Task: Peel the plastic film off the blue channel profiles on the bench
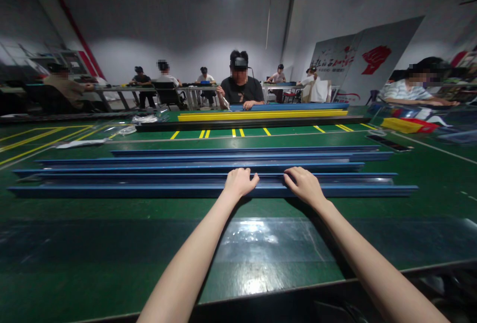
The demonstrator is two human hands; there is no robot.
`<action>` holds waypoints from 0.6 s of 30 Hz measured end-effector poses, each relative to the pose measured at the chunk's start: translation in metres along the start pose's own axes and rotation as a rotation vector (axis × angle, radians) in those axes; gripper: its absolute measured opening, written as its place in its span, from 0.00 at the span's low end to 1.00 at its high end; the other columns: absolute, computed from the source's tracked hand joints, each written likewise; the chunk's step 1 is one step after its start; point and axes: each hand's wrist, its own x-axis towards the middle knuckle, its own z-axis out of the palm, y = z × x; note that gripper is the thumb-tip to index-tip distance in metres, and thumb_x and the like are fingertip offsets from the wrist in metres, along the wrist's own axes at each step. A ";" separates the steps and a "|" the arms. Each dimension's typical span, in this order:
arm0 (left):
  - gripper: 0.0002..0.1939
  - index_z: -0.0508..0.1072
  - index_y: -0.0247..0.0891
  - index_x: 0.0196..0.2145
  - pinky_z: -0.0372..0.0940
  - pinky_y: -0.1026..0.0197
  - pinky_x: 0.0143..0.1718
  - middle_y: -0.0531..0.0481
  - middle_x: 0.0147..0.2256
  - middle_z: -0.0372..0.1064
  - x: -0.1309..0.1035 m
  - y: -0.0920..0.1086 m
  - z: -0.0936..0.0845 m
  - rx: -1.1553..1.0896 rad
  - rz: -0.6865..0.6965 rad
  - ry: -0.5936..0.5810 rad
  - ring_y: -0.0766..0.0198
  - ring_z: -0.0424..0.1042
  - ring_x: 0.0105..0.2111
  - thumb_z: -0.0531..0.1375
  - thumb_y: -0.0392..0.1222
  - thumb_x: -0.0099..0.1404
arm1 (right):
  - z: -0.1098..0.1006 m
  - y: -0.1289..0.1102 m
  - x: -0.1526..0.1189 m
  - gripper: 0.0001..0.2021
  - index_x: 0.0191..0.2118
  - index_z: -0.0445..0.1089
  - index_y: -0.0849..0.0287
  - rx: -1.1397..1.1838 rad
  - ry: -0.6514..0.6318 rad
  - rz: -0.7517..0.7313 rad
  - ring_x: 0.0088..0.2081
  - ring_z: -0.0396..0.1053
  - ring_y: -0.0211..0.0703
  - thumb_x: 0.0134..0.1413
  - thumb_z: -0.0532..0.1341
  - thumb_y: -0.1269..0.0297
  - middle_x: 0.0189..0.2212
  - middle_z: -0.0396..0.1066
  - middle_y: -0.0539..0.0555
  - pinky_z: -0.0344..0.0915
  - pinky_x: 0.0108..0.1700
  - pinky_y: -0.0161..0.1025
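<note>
1. My left hand (pixel 240 182) lies over the near blue rails (pixel 130 192), fingers bent down; I cannot tell whether it grips.
2. My right hand (pixel 302 184) rests on the same rails, a little apart from the left, its fingers curved; its hold I cannot tell either.
3. These rails lie side by side across the green table (pixel 93 283), beyond a clear sheet (pixel 261 248).
4. To the right sit a yellow tray (pixel 401 124) and a red tray (pixel 429 127), just beside each other. Something white (pixel 425 114) shows by them; whether it is inside, I cannot tell.
5. A phone (pixel 390 143) lies nearer me.
6. Opposite, a co-worker (pixel 240 92) sits behind a yellow rail (pixel 261 115) and a black rail (pixel 242 124).
</note>
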 end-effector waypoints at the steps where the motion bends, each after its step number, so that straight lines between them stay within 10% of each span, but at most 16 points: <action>1: 0.24 0.72 0.35 0.35 0.63 0.60 0.34 0.42 0.32 0.72 -0.001 -0.006 -0.001 0.000 -0.010 -0.004 0.57 0.71 0.34 0.42 0.52 0.63 | 0.000 0.001 -0.001 0.18 0.38 0.68 0.60 0.000 -0.004 -0.005 0.40 0.65 0.42 0.58 0.44 0.59 0.36 0.70 0.56 0.57 0.43 0.35; 11: 0.20 0.72 0.38 0.34 0.62 0.61 0.34 0.45 0.33 0.73 -0.024 -0.079 -0.014 0.105 -0.163 -0.020 0.58 0.71 0.34 0.42 0.48 0.62 | -0.003 0.031 -0.012 0.22 0.36 0.69 0.59 -0.123 -0.026 0.049 0.37 0.66 0.42 0.59 0.41 0.56 0.34 0.71 0.56 0.56 0.37 0.35; 18: 0.20 0.72 0.37 0.32 0.60 0.60 0.35 0.45 0.33 0.73 -0.029 -0.084 -0.025 0.153 -0.094 -0.018 0.58 0.71 0.35 0.43 0.49 0.62 | -0.001 0.017 -0.007 0.22 0.30 0.71 0.58 -0.186 -0.017 0.121 0.33 0.67 0.41 0.57 0.42 0.56 0.29 0.72 0.55 0.52 0.29 0.35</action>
